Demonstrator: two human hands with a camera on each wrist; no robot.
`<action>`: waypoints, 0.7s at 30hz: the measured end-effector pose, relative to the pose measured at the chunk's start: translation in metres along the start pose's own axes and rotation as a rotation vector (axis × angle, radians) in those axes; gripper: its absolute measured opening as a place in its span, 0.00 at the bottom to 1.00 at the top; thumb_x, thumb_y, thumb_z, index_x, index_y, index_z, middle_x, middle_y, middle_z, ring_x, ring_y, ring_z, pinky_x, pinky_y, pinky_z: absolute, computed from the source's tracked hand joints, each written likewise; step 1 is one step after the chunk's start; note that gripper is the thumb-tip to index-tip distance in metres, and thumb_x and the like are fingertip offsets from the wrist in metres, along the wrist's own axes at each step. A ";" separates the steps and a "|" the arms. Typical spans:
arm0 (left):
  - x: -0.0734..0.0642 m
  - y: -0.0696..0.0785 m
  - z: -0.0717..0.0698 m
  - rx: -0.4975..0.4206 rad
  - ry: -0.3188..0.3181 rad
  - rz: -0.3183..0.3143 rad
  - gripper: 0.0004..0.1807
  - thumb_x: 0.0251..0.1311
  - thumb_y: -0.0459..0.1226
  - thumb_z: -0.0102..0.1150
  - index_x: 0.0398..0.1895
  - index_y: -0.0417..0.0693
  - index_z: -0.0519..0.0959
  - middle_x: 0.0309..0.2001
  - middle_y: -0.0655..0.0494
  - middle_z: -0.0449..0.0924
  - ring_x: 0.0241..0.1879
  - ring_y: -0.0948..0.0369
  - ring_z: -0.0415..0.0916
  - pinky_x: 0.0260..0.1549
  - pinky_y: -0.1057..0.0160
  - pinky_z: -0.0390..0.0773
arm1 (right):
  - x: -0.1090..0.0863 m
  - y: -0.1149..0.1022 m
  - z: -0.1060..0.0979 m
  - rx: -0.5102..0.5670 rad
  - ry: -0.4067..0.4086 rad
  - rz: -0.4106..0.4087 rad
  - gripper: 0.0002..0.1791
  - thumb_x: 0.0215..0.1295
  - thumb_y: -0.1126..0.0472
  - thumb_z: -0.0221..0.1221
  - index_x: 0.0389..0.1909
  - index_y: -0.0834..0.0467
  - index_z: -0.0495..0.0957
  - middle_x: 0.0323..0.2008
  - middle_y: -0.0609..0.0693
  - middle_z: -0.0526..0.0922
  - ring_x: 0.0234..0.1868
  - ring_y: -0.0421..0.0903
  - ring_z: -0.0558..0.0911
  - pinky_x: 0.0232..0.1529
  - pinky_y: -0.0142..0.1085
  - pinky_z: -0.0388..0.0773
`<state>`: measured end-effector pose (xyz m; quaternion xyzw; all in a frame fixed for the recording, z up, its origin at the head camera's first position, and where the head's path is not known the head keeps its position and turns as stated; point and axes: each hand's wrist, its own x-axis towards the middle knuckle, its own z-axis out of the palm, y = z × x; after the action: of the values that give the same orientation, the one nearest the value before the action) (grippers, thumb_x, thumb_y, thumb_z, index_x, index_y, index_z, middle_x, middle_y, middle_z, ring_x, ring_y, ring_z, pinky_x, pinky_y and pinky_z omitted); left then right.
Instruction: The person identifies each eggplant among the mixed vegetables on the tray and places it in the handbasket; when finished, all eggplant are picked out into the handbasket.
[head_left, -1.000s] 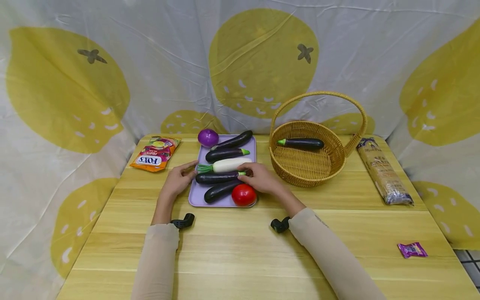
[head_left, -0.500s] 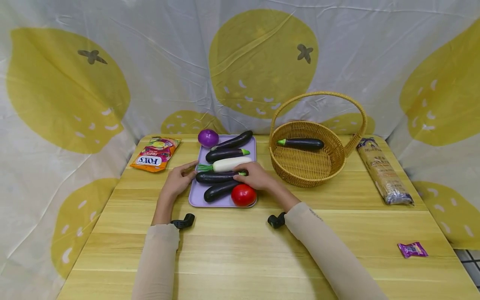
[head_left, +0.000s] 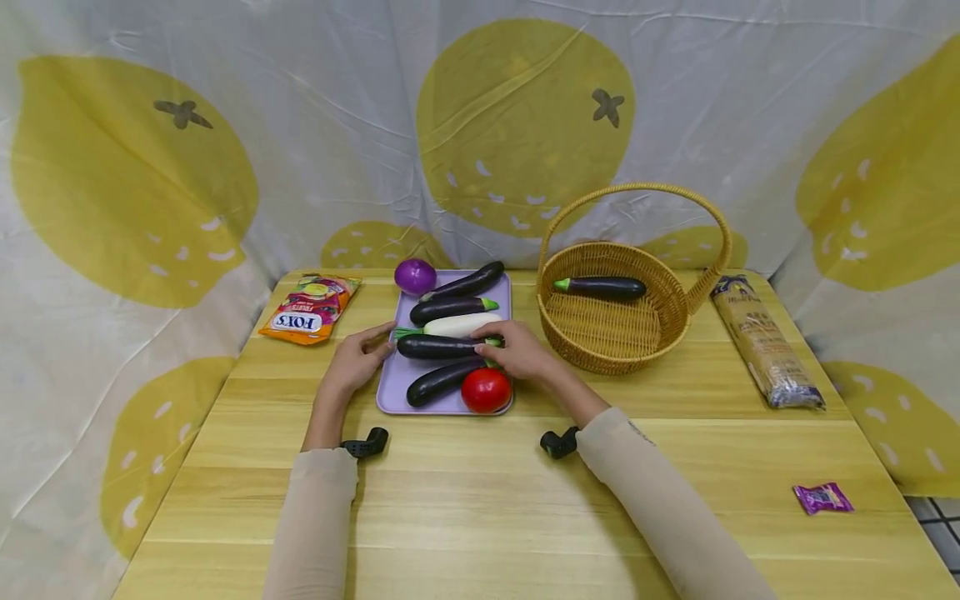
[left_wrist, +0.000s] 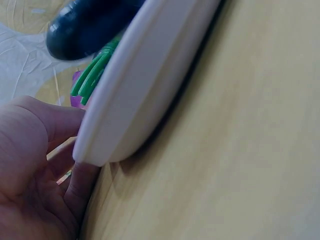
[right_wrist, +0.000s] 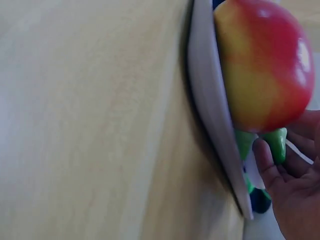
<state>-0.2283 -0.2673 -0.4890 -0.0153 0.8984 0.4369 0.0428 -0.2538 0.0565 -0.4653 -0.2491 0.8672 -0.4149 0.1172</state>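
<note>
On a lilac tray in the head view lie several dark eggplants, a white radish with green leaves and a red-yellow apple. My right hand pinches one eggplant near its green stem. That eggplant lies raised over the tray, overlapping the radish, and its blunt end shows above the rim in the left wrist view. My left hand holds the tray's left edge, thumb and fingers at the rim. Nearer me lies another eggplant, its stem end partly behind the apple.
A wicker basket with a tall handle stands right of the tray, one eggplant inside. A purple onion-like ball sits at the tray's back left corner. A Fox's candy bag, a long clear packet and a small purple wrapper lie around.
The eggplant in my right hand has risen slightly and shifted away from me, now covering part of the radish. My left hand stays at the tray edge.
</note>
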 end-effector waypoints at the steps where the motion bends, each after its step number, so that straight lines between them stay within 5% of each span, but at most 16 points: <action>1: 0.000 0.000 0.000 0.002 0.000 0.000 0.25 0.73 0.43 0.57 0.72 0.65 0.75 0.45 0.46 0.78 0.23 0.62 0.65 0.24 0.66 0.68 | -0.002 -0.001 -0.002 -0.001 0.004 0.004 0.16 0.73 0.58 0.62 0.58 0.54 0.85 0.59 0.53 0.84 0.60 0.51 0.78 0.70 0.46 0.70; 7: 0.000 0.000 0.000 0.008 -0.006 -0.003 0.25 0.73 0.44 0.58 0.72 0.65 0.75 0.31 0.49 0.70 0.22 0.61 0.65 0.23 0.66 0.67 | -0.015 -0.008 -0.016 -0.015 0.027 0.018 0.16 0.73 0.57 0.61 0.59 0.52 0.84 0.56 0.51 0.84 0.53 0.50 0.78 0.59 0.46 0.76; 21: 0.002 -0.002 0.000 0.002 -0.012 -0.004 0.26 0.73 0.45 0.58 0.73 0.65 0.74 0.27 0.55 0.70 0.21 0.63 0.65 0.23 0.66 0.68 | -0.054 -0.015 -0.054 -0.036 0.155 -0.057 0.16 0.73 0.59 0.63 0.58 0.57 0.84 0.54 0.55 0.86 0.44 0.49 0.80 0.44 0.37 0.78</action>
<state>-0.2299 -0.2690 -0.4906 -0.0146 0.8985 0.4360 0.0493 -0.2251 0.1129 -0.4200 -0.2428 0.8735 -0.4206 0.0332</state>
